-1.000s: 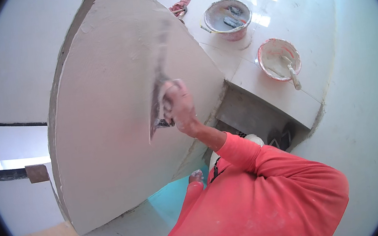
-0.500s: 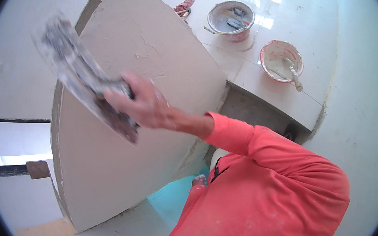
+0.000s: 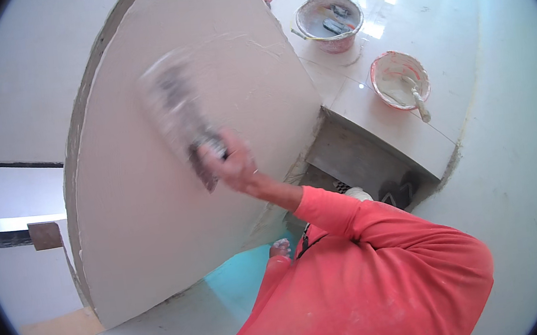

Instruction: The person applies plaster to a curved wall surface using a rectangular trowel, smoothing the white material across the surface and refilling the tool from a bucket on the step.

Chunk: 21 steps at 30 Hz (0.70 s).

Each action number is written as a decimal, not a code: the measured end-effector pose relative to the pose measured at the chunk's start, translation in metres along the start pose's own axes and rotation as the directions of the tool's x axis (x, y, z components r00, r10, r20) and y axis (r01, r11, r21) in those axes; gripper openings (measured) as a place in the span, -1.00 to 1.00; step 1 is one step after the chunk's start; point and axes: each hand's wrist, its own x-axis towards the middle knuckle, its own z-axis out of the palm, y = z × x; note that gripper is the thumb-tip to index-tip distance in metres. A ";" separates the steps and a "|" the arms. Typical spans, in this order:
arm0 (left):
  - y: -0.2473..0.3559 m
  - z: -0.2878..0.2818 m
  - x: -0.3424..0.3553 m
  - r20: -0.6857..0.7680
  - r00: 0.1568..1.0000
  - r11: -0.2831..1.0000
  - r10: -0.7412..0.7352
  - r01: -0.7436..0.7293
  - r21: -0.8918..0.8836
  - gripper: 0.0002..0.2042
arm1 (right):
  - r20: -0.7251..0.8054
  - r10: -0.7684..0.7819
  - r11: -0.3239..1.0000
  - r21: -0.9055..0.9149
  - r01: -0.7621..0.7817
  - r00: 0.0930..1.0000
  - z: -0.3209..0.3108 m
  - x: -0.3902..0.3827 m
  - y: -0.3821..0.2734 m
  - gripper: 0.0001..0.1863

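Observation:
My right hand [image 3: 233,162] is closed around the handle of a plastering trowel [image 3: 179,115], whose broad blade is smeared by motion. The blade lies over the middle of a pale plastered wall panel [image 3: 137,227], slanting from upper left down to my hand. Whether it touches the plaster I cannot tell. Beside the panel's lower edge, low against my body, is my left hand [image 3: 281,247], spotted with white plaster. Its fingers look curled, and what they hold, if anything, does not show.
On the glossy tiled floor stand a bucket [image 3: 334,44] with tools in it and a smaller bucket [image 3: 396,56] of plaster with a handled tool leaning out. Below the tile edge, a dark recessed step [image 3: 361,148] holds footwear. A brown block [image 3: 45,236] sits at far left.
My right hand and the trowel have swung right and slightly down, from the panel's left edge to over its middle. The view has shifted a little, and more of the step shows.

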 end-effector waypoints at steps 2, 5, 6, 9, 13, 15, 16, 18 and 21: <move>0.000 -0.007 -0.001 0.018 1.000 1.000 -0.014 0.013 0.025 -0.70 | 0.172 -0.105 0.986 -0.114 0.125 0.980 0.008 -0.020 -0.010 -0.70; 0.010 -0.010 -0.009 -0.042 0.999 1.000 0.024 -0.024 -0.007 -0.71 | 0.088 -0.305 0.933 -0.172 0.316 0.948 -0.002 -0.038 0.022 -0.73; 0.017 -0.010 -0.011 -0.078 0.996 0.998 0.047 -0.050 -0.033 -0.71 | -0.107 -0.121 0.989 0.072 0.129 0.987 -0.006 -0.037 0.036 -0.72; 0.008 -0.018 -0.014 -0.092 0.995 0.997 0.046 -0.052 -0.062 -0.71 | -0.214 0.448 0.690 0.701 -0.183 0.868 -0.051 -0.013 0.084 -0.66; -0.047 -0.037 -0.013 0.005 1.000 0.997 0.027 -0.027 -0.074 -0.76 | -0.219 0.680 0.507 0.829 -0.234 0.700 -0.066 0.031 0.064 -0.64; -0.076 -0.047 -0.011 0.057 0.998 1.000 -0.021 0.021 0.002 -0.82 | -0.189 0.603 0.567 0.785 -0.250 0.775 -0.053 0.033 0.042 -0.66; -0.086 -0.049 -0.009 0.081 0.996 0.998 -0.046 0.043 0.042 -0.81 | -0.154 0.526 0.630 0.731 -0.262 0.836 -0.045 0.031 0.020 -0.66; -0.091 -0.051 -0.001 0.116 0.990 0.994 -0.076 0.066 0.083 -0.81 | -0.071 0.349 0.757 0.609 -0.236 0.934 -0.032 0.030 -0.023 -0.68; -0.079 -0.058 0.012 0.111 0.992 0.995 -0.057 0.047 0.092 -0.80 | -0.111 -0.122 0.990 0.058 0.129 0.986 0.008 0.034 -0.045 -0.69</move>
